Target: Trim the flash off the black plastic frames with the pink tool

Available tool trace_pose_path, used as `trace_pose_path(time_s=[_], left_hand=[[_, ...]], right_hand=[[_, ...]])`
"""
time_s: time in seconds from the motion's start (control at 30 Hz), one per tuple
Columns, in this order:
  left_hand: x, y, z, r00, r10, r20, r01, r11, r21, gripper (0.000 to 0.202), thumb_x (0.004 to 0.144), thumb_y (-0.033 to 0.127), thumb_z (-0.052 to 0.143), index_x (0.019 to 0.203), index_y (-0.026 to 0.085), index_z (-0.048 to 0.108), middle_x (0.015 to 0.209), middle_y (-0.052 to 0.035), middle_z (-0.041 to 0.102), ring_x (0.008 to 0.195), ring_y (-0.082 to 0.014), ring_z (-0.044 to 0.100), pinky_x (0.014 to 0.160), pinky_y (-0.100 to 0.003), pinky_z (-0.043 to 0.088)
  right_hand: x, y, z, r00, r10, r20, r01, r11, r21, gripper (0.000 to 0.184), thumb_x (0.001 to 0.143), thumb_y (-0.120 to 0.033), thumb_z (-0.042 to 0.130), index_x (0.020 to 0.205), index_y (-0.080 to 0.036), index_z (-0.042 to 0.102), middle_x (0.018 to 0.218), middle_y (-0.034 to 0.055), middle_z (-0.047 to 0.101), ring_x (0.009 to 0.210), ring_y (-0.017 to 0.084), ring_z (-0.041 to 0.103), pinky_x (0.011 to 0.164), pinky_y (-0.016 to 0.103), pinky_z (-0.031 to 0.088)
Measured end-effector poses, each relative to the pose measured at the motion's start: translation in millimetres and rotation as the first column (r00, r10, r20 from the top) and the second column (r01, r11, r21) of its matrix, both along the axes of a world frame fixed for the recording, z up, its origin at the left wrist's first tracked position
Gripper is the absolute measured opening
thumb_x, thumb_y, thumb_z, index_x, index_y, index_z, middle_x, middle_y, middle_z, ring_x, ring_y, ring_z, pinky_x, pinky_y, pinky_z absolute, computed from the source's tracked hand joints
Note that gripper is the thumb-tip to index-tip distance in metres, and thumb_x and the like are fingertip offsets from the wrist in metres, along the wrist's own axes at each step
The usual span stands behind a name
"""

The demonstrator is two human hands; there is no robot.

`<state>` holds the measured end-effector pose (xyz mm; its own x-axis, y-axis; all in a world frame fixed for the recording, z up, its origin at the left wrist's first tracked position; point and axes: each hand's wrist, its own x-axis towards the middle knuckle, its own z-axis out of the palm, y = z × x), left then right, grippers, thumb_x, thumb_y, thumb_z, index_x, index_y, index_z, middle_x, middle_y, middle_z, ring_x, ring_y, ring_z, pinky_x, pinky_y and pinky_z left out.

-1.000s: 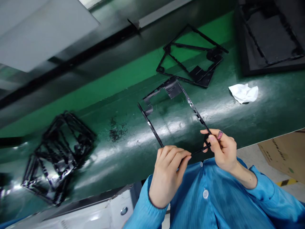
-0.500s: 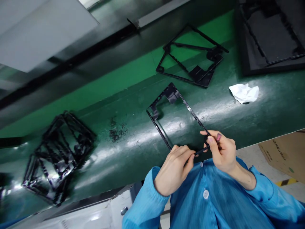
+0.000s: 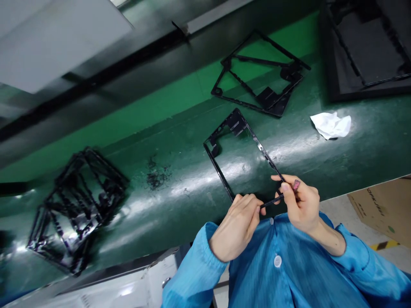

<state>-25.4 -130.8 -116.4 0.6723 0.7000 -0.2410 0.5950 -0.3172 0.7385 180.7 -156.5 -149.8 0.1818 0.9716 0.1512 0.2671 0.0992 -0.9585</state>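
I hold a thin black plastic frame (image 3: pixel 239 141) above a glossy green belt (image 3: pixel 180 171). My left hand (image 3: pixel 237 226) pinches the frame's near edge at its left corner. My right hand (image 3: pixel 298 203) pinches the same edge at the right corner and also grips a small reddish tool between its fingers. The frame stretches away from me, with its thicker tabbed end farthest off. Both my sleeves are blue.
A second black frame (image 3: pixel 260 79) lies flat farther back on the belt. A heap of black frames (image 3: pixel 77 209) sits at the left. A crumpled white cloth (image 3: pixel 331 125) lies at the right, a dark tray (image 3: pixel 366 47) at top right, a cardboard box (image 3: pixel 383 209) lower right.
The held frame has swung round and drawn in toward me, so it looks narrower. My left hand has shifted right along the near edge. The right hand has hardly moved.
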Motion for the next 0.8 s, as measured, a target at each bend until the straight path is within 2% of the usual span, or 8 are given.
trace_pose_path(time_s=[0.13,0.27,0.57,0.8], left_hand=[[-4,7,1.7,0.998,-0.066,-0.007,0.066,0.998,-0.017,0.026,0.117,0.015,0.038,0.106,0.021,0.060,0.099,-0.0021,0.066,0.091,-0.0198,0.062,0.087,-0.036,0.044],[-6,12,2.9,0.993,-0.120,-0.014,0.120,0.993,-0.020,0.026,0.116,0.015,0.038,0.100,0.022,0.058,0.097,-0.0014,0.066,0.086,-0.0191,0.062,0.085,-0.035,0.044],[-1,8,-0.2,0.993,-0.104,-0.062,0.104,0.995,0.005,0.025,0.111,0.013,0.033,0.097,0.023,0.051,0.093,-0.0034,0.063,0.084,-0.0217,0.058,0.086,-0.040,0.045],[-6,18,5.6,0.983,-0.176,-0.041,0.174,0.983,-0.058,0.028,0.116,0.019,0.033,0.097,0.023,0.054,0.095,-0.0034,0.064,0.086,-0.0213,0.060,0.086,-0.038,0.046]], right_hand=[[1,-1,-0.9,1.000,0.005,0.003,-0.005,1.000,-0.006,0.026,0.110,-0.015,0.056,0.126,-0.019,0.077,0.072,-0.0049,0.076,0.055,0.011,0.077,0.056,0.016,0.062],[1,-2,-1.3,1.000,0.009,0.009,-0.009,1.000,-0.004,0.027,0.110,-0.015,0.056,0.127,-0.018,0.077,0.073,-0.0044,0.076,0.055,0.011,0.078,0.056,0.016,0.062],[1,-1,-1.1,1.000,0.004,-0.006,-0.004,1.000,-0.010,0.027,0.110,-0.016,0.056,0.127,-0.020,0.077,0.072,-0.0041,0.077,0.055,0.013,0.078,0.055,0.018,0.062],[1,-2,-3.4,1.000,0.021,-0.001,-0.021,1.000,-0.009,0.026,0.111,-0.015,0.057,0.128,-0.020,0.077,0.073,-0.0050,0.076,0.056,0.011,0.078,0.056,0.016,0.061]])
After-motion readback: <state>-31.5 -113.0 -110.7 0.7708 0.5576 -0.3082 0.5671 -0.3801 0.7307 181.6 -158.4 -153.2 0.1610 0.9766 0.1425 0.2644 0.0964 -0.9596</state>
